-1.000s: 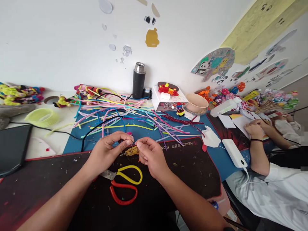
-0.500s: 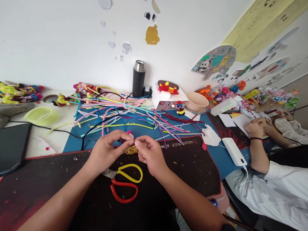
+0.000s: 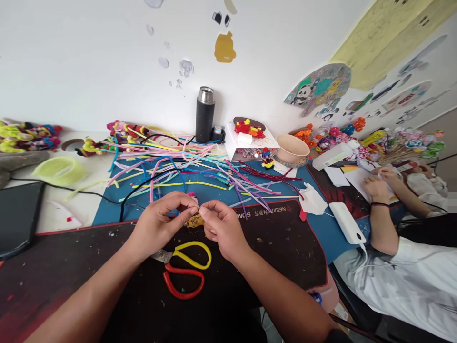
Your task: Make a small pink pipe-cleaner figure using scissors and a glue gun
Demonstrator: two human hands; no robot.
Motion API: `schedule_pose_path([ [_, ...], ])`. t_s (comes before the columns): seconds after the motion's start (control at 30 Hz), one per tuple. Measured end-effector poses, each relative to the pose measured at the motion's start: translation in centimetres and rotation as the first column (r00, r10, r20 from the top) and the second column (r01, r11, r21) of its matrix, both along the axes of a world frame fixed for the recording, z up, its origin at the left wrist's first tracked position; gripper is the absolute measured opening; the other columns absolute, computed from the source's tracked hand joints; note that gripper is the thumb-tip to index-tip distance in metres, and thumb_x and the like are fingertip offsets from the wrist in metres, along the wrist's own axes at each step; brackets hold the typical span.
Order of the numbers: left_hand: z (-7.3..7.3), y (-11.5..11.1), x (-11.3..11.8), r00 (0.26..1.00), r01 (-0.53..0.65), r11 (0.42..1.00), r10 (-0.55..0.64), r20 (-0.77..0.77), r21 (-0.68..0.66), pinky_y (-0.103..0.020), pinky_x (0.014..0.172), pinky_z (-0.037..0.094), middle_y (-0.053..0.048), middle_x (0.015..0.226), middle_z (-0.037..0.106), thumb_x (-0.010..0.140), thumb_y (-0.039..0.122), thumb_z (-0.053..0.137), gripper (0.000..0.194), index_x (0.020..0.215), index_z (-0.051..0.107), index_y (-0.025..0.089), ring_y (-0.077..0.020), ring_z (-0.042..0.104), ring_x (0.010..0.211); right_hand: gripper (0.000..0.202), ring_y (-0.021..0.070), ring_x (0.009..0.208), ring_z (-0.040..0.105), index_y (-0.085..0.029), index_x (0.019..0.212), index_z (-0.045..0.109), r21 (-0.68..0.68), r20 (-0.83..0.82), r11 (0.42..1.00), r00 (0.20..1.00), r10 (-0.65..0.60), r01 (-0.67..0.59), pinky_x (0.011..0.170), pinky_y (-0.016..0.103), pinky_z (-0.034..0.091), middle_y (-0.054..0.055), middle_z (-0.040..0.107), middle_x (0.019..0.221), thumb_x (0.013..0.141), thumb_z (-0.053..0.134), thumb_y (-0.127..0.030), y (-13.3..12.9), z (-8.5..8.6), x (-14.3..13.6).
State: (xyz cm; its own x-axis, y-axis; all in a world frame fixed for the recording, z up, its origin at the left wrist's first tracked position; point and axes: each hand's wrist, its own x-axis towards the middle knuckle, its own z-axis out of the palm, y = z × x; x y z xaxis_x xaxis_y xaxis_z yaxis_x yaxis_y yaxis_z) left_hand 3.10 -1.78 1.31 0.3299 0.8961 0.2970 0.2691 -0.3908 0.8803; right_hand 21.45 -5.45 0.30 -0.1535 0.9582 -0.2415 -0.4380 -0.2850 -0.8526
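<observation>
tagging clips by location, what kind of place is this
Most likely a craft room or hobby workshop. Loose pipe cleaners cover the blue mat, scissors lie by both hands, and paper cutouts decorate the wall.

White lettering is showing upside down along the far red-trimmed edge of the black desk mat (image 3: 285,238), just right of the hands; it is reading "NEUMEN", followed by two small characters and further letters too small to make out. No other writing is legible.
</observation>
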Motion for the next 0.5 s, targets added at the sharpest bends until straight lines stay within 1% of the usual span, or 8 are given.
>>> schedule_pose_path([
  [0.13,-0.06,-0.01,-0.06,0.999,0.029,0.997,-0.028,-0.014,0.076,-0.031,0.084,0.06,-0.001,0.094,0.08,0.104,0.036,0.07,0.014,0.097,0.079,0.027,-0.0201,0.075,0.087,0.039,0.0049,0.045,0.019,-0.02,0.088,0.069,-0.032,-0.024,0.999,1.0,0.011,-0.012,0.043,0.022,0.015,-0.015,0.037,0.051,0.081,0.093,-0.05,0.11,0.04,0.19],
  [0.23,-0.21,-0.04,-0.12,1.0,0.02,0.993,-0.019,-0.013,0.121,-0.031,0.083,0.06,0.0,0.093,0.08,0.104,0.031,0.071,0.011,0.098,0.079,0.027,-0.0197,0.075,0.088,0.039,0.005,0.045,0.02,-0.02,0.088,0.07,-0.046,-0.045,0.999,0.999,0.027,-0.029,0.043,0.022,0.015,-0.014,0.037,0.051,0.08,0.094,-0.049,0.17,0.07,0.33],
  [0.33,-0.33,-0.08,-0.13,1.0,-0.005,0.992,0.004,0.011,0.123,-0.032,0.082,0.061,-0.001,0.093,0.08,0.103,0.032,0.073,0.01,0.098,0.081,0.028,-0.0204,0.076,0.086,0.039,0.0049,0.045,0.019,-0.02,0.089,0.07,-0.052,-0.07,0.997,0.997,0.045,-0.049,0.043,0.022,0.014,-0.015,0.037,0.051,0.08,0.095,-0.049,0.19,0.15,0.35],
  [0.5,-0.45,-0.14,0.05,0.998,-0.034,0.996,0.03,0.056,0.077,-0.034,0.08,0.063,-0.002,0.091,0.08,0.101,0.037,0.075,0.011,0.096,0.08,0.028,-0.0216,0.076,0.083,0.04,0.0048,0.045,0.018,-0.02,0.09,0.071,-0.054,-0.089,0.997,0.994,0.057,-0.062,0.043,0.022,0.013,-0.015,0.036,0.051,0.078,0.096,-0.049,0.21,0.42,0.19],
])
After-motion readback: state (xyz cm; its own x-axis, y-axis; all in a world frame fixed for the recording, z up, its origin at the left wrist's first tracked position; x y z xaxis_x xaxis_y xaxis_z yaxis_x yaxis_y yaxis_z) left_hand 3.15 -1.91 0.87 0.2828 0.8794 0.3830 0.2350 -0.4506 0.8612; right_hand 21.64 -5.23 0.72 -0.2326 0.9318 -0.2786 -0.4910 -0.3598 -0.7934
